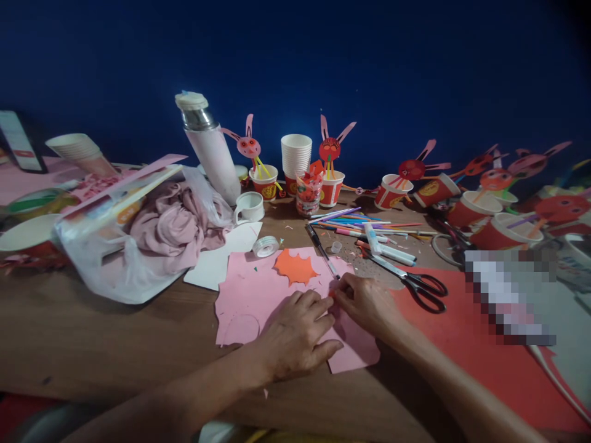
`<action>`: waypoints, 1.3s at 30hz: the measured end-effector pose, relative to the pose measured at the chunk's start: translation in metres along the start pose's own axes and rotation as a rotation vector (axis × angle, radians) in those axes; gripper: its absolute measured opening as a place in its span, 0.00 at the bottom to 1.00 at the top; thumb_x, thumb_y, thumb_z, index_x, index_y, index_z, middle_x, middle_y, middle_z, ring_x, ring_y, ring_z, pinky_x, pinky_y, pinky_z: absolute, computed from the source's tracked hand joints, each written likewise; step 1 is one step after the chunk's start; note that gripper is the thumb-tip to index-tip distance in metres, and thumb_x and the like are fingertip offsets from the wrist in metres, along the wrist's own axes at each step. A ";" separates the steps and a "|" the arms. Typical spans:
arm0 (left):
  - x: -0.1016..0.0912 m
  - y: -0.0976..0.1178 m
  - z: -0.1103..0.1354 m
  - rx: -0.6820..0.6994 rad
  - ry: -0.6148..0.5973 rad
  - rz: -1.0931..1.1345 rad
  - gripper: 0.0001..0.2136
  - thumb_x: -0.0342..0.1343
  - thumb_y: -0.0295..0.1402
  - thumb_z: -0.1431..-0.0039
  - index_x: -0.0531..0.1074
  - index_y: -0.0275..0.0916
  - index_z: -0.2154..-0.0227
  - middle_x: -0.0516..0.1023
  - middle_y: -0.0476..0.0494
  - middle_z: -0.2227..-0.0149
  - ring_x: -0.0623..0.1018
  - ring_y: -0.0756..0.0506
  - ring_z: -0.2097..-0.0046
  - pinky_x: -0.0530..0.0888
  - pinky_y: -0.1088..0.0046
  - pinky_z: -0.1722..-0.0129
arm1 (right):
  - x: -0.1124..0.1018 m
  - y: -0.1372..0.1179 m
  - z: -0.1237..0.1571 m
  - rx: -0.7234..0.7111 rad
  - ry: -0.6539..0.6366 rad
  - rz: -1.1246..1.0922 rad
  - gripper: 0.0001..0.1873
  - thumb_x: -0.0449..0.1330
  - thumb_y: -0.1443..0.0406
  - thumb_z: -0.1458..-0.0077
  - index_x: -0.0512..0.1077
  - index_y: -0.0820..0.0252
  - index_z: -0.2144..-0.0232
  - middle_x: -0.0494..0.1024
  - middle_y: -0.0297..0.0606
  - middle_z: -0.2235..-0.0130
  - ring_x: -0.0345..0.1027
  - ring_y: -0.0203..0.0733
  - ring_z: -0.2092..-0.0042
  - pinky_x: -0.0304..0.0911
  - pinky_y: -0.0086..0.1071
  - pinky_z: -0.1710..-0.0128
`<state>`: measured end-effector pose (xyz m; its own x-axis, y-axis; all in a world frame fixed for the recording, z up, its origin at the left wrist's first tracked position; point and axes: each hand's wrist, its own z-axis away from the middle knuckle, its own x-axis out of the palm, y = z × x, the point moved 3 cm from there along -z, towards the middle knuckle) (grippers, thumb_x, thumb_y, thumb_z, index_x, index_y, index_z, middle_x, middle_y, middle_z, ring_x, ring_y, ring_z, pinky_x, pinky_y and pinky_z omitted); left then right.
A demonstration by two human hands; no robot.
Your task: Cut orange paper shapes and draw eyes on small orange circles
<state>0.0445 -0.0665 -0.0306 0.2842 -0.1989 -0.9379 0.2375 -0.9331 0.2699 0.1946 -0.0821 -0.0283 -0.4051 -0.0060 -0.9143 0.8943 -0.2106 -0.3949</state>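
Observation:
My left hand (300, 332) lies palm down on a sheet of pink paper (240, 301), its fingers stretched and slightly apart. Beside it my right hand (364, 301) has thumb and fingers pinched together. A small orange paper piece (332, 295) shows at those fingertips, mostly hidden. Just beyond both hands, a spiky-edged orange paper cutout (295, 267) rests on the pink sheet. A black pen (322, 249) points toward my right hand. Black-handled scissors (410, 283) lie to the right, partly over red paper (466, 344).
Markers and colored sticks (364, 224) are strewn behind the pink sheet, near a tape roll (265, 247). A white mug (250, 208), leaning thermos (210, 154) and cups with paper rabbit figures (264, 183) stand at the back. Left is a plastic bag (111, 271); right, a pixelated object (510, 298) with a cable.

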 end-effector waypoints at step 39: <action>0.001 0.000 -0.001 0.011 0.015 0.000 0.13 0.49 0.38 0.41 0.70 0.34 0.62 0.68 0.39 0.47 0.65 0.39 0.56 0.66 0.60 0.60 | -0.024 0.023 0.021 -0.545 0.323 -0.001 0.09 0.54 0.71 0.47 0.74 0.59 0.67 0.74 0.38 0.70 0.67 0.40 0.67 0.54 0.34 0.66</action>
<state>0.0455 -0.0668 -0.0309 0.2983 -0.1943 -0.9345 0.2269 -0.9366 0.2672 0.2212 -0.1069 -0.0135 -0.4041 0.3075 -0.8615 0.8968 0.3184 -0.3071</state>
